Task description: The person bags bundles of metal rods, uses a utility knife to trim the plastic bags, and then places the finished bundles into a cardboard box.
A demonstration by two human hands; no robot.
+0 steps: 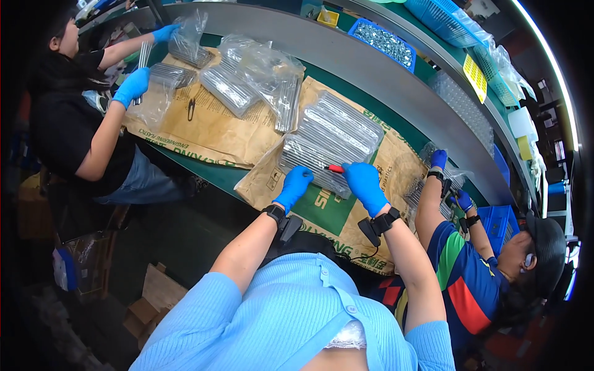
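Note:
Both my hands wear blue gloves. In my right hand (pixel 366 187) is a small red-handled tool (pixel 335 168), its dark tip pointing left over the rods; its exact kind is unclear. My left hand (pixel 292 188) is closed at the near left edge of a bundle of metal rods (pixel 303 154); whatever its curled fingers pinch is hidden. The rods lie side by side, with clear plastic about them. Just beyond lies another plastic-wrapped bundle of rods (pixel 346 120). Brown printed paper (pixel 260 184) is spread beneath them on the green table.
At left, a co-worker holds rods (pixel 143 59) and a plastic bag (pixel 189 31). Black snips (pixel 192 109) lie near wrapped bundles (pixel 229 89). Another co-worker's gloved hands (pixel 439 159) handle bagged rods at right. A grey shelf edge (pixel 260 26) runs behind, with a blue basket of metal parts (pixel 383 44) above.

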